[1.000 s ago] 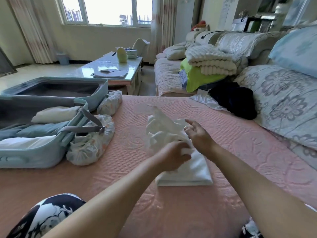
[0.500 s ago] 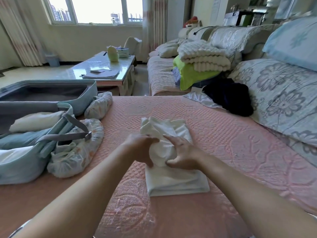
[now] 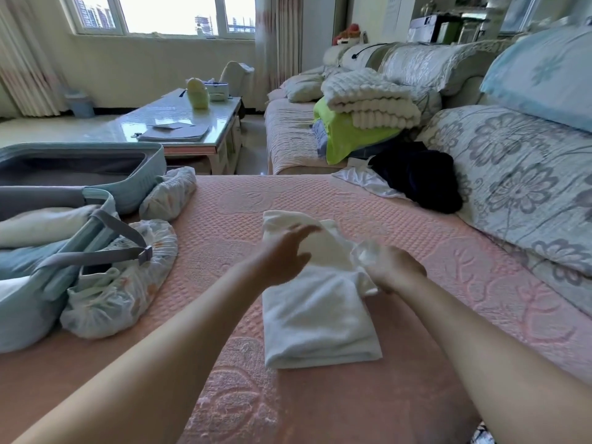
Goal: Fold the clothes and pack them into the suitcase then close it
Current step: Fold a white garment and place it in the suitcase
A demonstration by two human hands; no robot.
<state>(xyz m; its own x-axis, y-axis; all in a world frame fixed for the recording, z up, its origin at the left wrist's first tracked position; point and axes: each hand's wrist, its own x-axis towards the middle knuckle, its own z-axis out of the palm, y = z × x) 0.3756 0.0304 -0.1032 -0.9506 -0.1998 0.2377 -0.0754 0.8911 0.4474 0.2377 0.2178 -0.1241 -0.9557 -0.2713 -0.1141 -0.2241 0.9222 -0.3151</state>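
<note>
— What is at the left edge of the bed?

— The suitcase lies open there, light blue. In its near half are folded clothes, cream and blue-grey, under a grey strap.

— And the left grip?

— The left grip is released. Its fingers are straight and a little spread, palm down, over the far part of the white garment. It holds nothing. It is blurred, so I cannot tell if it touches the cloth or is just above it.

— How does the white garment look?

— It is in the middle of the bed, well apart from the suitcase. The near part is folded into a thick, neat rectangle with smooth layers. The far part is looser and creased.

— The right grip?

— The right grip is clenched on a bunched loose end of the white garment, at the right side of the fold. Some cloth comes out above the fingers.

— And further right?

— A dark garment lies in a heap toward the far right corner of the bed, against the flowered pillow.
</note>
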